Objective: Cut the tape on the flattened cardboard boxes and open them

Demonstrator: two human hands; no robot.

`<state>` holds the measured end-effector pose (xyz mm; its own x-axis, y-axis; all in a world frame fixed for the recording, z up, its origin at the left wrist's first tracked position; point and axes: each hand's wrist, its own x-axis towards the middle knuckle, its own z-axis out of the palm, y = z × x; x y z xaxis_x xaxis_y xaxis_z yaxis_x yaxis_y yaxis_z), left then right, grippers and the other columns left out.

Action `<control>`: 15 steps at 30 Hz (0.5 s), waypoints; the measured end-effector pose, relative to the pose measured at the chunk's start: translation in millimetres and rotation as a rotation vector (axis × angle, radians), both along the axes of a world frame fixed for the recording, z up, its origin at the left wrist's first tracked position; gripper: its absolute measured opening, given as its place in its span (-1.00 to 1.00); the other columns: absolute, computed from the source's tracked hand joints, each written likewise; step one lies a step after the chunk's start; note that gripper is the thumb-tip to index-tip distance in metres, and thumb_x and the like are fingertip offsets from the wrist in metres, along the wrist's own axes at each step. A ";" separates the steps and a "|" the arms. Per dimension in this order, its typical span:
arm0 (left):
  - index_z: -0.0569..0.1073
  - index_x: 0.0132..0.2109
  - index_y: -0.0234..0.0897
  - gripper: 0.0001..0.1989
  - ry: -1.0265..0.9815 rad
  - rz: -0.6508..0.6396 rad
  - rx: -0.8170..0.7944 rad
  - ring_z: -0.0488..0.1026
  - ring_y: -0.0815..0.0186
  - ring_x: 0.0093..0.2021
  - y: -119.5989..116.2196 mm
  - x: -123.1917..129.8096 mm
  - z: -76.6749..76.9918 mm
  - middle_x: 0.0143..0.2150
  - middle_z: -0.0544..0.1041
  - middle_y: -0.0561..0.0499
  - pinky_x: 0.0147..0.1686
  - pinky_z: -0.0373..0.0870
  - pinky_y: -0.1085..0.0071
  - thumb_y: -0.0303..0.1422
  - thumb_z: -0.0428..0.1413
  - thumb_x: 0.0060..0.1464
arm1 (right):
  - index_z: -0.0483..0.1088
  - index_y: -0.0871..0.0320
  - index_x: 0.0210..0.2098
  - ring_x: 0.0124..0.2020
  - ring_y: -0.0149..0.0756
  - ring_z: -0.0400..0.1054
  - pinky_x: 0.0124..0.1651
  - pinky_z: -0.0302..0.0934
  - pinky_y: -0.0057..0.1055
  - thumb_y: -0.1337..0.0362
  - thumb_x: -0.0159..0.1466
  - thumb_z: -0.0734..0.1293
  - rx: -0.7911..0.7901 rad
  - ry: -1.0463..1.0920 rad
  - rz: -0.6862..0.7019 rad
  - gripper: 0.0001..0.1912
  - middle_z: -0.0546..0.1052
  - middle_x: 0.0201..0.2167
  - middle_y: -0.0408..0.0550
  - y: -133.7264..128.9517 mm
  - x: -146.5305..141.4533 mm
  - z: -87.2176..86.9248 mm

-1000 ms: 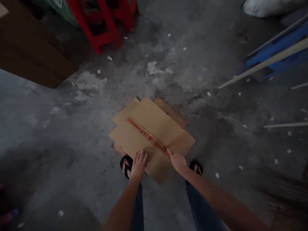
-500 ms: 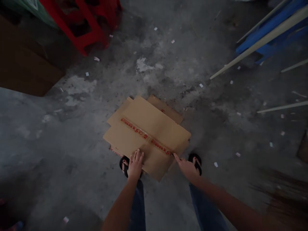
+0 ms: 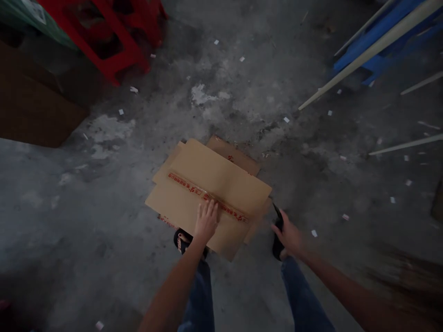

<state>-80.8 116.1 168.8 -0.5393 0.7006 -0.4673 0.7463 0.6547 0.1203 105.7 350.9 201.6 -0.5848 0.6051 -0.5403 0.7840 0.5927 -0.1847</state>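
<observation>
cardboard sheet (image 3: pixel 224 173) lies flat on the concrete floor (image 3: pixel 104 235), top of a loose stack, in front of the person and between the two feet at its near side. sheet sits skewed on the stack; edges of other cardboard pieces (image 3: pixel 238 154) stick out at its far side and left side, some with red print. clear tape with red lettering (image 3: pixel 183 183) runs across the top sheet, from the far left part toward the near right edge.

left hand (image 3: pixel 206 220): open, palm down on the sheet, not gripping, fingertips at the tape around mid-length. right hand (image 3: pixel 290 235): closed around a thin dark tool (image 3: pixel 277 212), off the sheet, just beyond its right corner, above the right sandal (image 3: pixel 277 249). tool tip points up toward that corner, apart from the cardboard. exact tool type: can't tell.

left sandal (image 3: pixel 180 242) is by the near left edge, close to the left forearm.

rest of floor: red plastic stool (image 3: pixel 121 53) and brown box (image 3: pixel 31 101) far left, green bag (image 3: pixel 44 23) behind. blue plastic item (image 3: pixel 374 46) and pale poles (image 3: pixel 360 60) far right. small paper scraps (image 3: pixel 314 233) scattered around.
</observation>
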 end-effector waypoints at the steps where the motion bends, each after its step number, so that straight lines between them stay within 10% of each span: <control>1: 0.07 0.35 -0.34 -0.31 -0.015 -0.046 0.014 -0.06 0.03 0.39 9.5 -8.1 -0.1 0.40 0.06 -0.19 0.33 -0.10 -0.03 -0.28 0.04 0.12 | -0.22 0.24 0.39 0.00 0.07 0.41 -0.07 0.33 -0.07 0.12 0.24 0.23 -0.036 0.069 -0.056 -0.15 0.46 -0.01 0.28 -0.8 -28.4 -1.7; 7: 0.07 0.34 -0.49 -0.30 -0.078 -0.185 0.011 0.00 0.05 0.37 26.2 -31.7 -5.2 0.38 0.10 -0.27 0.33 -0.06 0.05 -0.25 0.02 0.13 | -0.57 0.16 0.36 0.13 0.18 0.28 0.08 0.21 -0.07 -0.01 -0.14 0.54 -0.089 -0.027 -0.263 0.46 0.13 0.22 0.44 -28.6 -179.6 -14.0; 15: 0.29 0.21 -0.50 -0.46 -0.082 -0.320 0.068 0.22 0.05 0.26 16.1 -31.9 -23.7 0.18 0.40 -0.30 0.30 0.03 -0.01 -0.23 0.02 0.18 | -0.67 0.06 0.34 0.10 0.22 0.29 0.05 0.23 -0.01 0.03 -0.21 0.59 0.014 -0.179 -0.401 0.57 0.04 0.23 0.45 -40.9 -187.1 -30.4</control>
<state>-112.7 132.2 145.2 -0.2494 0.8595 -0.4462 0.8986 0.3771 0.2242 -81.4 310.1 171.3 -0.1997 0.7732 -0.6019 0.9716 0.2360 -0.0192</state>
